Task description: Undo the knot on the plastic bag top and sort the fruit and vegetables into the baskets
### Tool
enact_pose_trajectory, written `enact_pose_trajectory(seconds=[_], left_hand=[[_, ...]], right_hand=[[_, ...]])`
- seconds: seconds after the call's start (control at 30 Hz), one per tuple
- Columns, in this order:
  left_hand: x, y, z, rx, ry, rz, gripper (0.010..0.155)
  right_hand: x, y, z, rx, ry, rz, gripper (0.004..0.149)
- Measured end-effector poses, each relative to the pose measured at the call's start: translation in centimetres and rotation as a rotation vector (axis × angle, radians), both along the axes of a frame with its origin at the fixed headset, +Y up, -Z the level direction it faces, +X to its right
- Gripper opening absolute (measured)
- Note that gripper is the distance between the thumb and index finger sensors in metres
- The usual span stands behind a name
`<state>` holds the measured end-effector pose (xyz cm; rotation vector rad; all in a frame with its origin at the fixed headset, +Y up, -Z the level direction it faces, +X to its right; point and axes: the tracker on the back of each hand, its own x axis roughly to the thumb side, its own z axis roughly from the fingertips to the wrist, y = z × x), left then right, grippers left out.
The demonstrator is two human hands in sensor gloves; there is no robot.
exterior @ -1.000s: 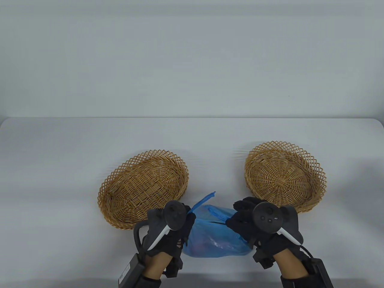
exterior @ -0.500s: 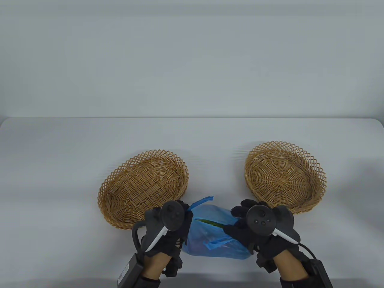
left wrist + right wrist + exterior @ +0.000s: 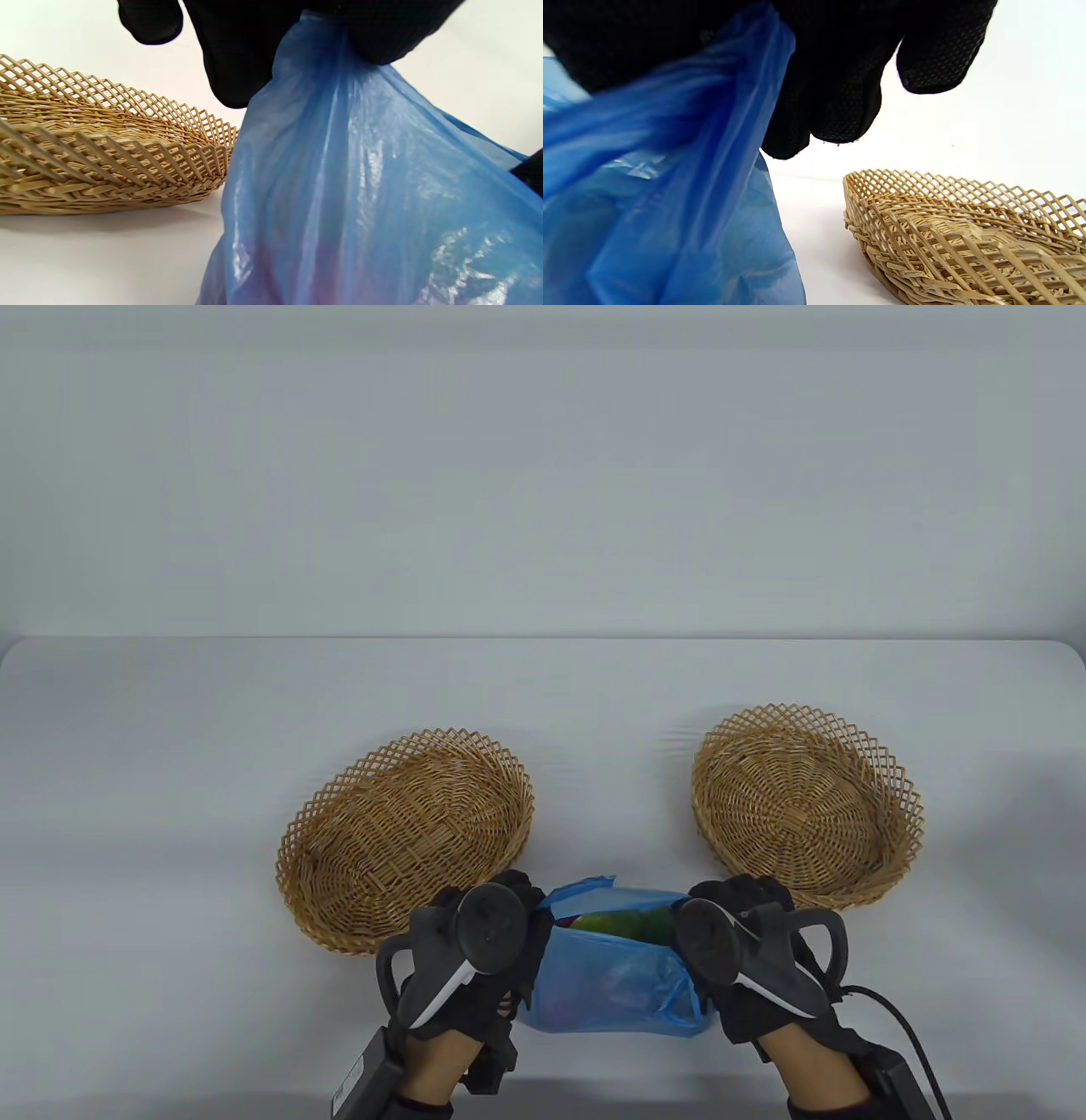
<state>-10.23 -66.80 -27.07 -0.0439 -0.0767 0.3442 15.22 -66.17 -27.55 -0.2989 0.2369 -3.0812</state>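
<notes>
A blue plastic bag stands near the table's front edge with its mouth pulled wide. Green produce shows inside the opening, and reddish shapes show through the plastic lower down. My left hand grips the bag's left rim; in the left wrist view the bag hangs from its curled fingers. My right hand grips the right rim, and in the right wrist view the plastic is bunched under its fingers. Two wicker baskets hold nothing: the oval one at left, the round one at right.
The oval basket lies just left of the bag and the round basket just right of it. A loose blue handle strip hangs at the bag's lower right. Cables trail from both wrists toward the front edge.
Both hands have drawn apart, stretching the bag's mouth wide. The right hand turned and shifted right along the rim. Green produce inside has come into plain sight.
</notes>
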Motion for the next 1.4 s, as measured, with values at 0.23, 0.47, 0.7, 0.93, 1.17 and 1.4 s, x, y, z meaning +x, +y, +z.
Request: enact_pose_trajectory(seconds=[0.23, 0.47, 0.7, 0.93, 1.17, 1.4], left_hand=[[-0.2, 0.0, 0.0, -0.005, -0.017, 0.028, 0.043], [0.2, 1.2, 1.2, 0.044, -0.17, 0.138, 0.059], [2.7, 0.8, 2.3, -0.014, -0.4, 0.109, 0.049], [3.1, -1.3, 0.6, -0.084, -0.229, -0.101, 0.053], [2.8, -1.4, -0.1, -0.026, -0.052, -0.257, 0.052], [3.0, -0.6, 0.3, 0.077, 0.037, -0.362, 0.045]], right_hand=[[-0.7, -0.4, 0.4, -0.08, 0.048, 0.093, 0.081], [-0.8, -0.8, 0.3, -0.115, 0.066, 0.087, 0.093], [-0.9, -0.8, 0.3, -0.129, 0.08, 0.063, 0.092], [-1.2, -0.6, 0.7, -0.112, 0.095, 0.066, 0.086], [-1.3, -0.5, 0.7, -0.085, 0.081, 0.071, 0.08], [-1.1, -0.2, 0.7, -0.033, 0.014, 0.066, 0.061]])
